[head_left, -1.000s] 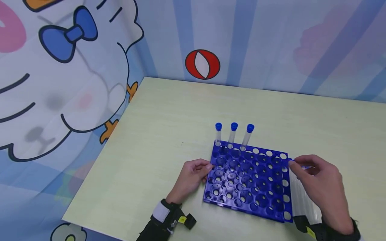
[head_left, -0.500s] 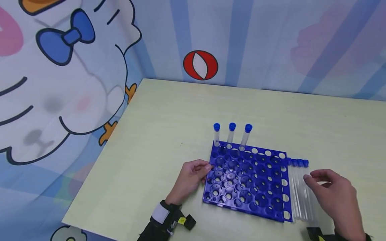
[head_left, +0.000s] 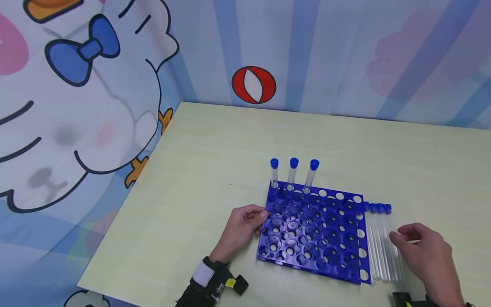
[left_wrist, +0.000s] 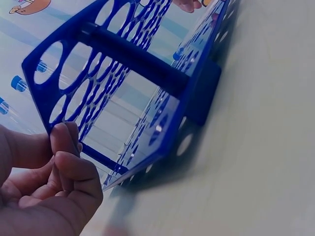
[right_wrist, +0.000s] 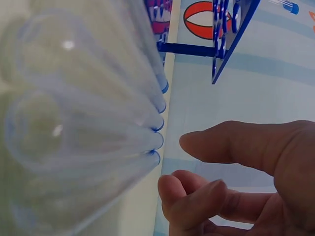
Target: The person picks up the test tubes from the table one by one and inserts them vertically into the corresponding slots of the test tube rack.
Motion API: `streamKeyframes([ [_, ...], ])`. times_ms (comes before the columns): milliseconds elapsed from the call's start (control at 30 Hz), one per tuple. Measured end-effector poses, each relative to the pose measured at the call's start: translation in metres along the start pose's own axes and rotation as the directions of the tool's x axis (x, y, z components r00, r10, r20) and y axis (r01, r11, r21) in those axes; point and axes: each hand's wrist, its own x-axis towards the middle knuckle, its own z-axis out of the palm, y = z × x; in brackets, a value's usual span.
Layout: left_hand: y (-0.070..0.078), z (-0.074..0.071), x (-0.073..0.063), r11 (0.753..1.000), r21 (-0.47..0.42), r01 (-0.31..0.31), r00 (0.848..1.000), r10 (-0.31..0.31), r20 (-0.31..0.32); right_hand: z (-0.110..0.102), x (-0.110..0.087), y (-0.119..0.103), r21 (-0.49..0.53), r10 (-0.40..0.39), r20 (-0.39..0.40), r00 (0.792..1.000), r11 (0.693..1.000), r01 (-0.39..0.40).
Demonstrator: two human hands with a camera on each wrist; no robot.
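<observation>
A blue test tube rack (head_left: 320, 235) stands on the table, its top full of round holes. My left hand (head_left: 239, 228) pinches the rack's left edge between thumb and fingers, closely seen in the left wrist view. Three blue-capped test tubes (head_left: 293, 163) stand upright in the back row, at its left end. Against the rack's right side lie several clear test tubes (head_left: 379, 247), side by side with blue caps pointing away. My right hand (head_left: 427, 251) hovers at the right of these lying tubes, thumb and fingertips apart, nothing between them.
The pale table (head_left: 184, 192) extends around the rack on all sides. Behind it rises a blue striped backdrop (head_left: 330, 55) with a red and white ball print. A cartoon-printed panel (head_left: 115, 128) borders the table's left edge.
My right hand has moved right and toward me from the rack's far right corner, uncovering the lying tubes and their caps. My left hand keeps its hold on the rack.
</observation>
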Motion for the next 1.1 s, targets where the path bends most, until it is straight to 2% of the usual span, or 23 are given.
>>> streamKeyframes([
  [200, -0.001, -0.001, 0.0, 1.0, 0.008, 0.0, 1.0, 0.0, 0.002, 0.0, 0.004, 0.011, -0.028, -0.033, 0.066, 0.997, 0.999, 0.035],
  [300, -0.002, -0.001, 0.0, 1.0, 0.012, 0.0, 1.0, 0.0, 0.002, 0.003, 0.006, 0.013, -0.026, -0.015, 0.089, 0.996, 0.999, 0.018],
  [433, -0.002, -0.001, 0.0, 1.0, 0.015, -0.003, 1.0, 0.003, -0.001, 0.006, 0.008, 0.013, -0.029, 0.012, 0.093, 0.996, 1.0, -0.009],
  [1100, -0.001, 0.0, 0.0, 1.0, 0.017, -0.009, 1.0, 0.009, 0.004, 0.008, 0.012, 0.015, -0.061, 0.051, 0.091, 0.995, 0.997, -0.045],
])
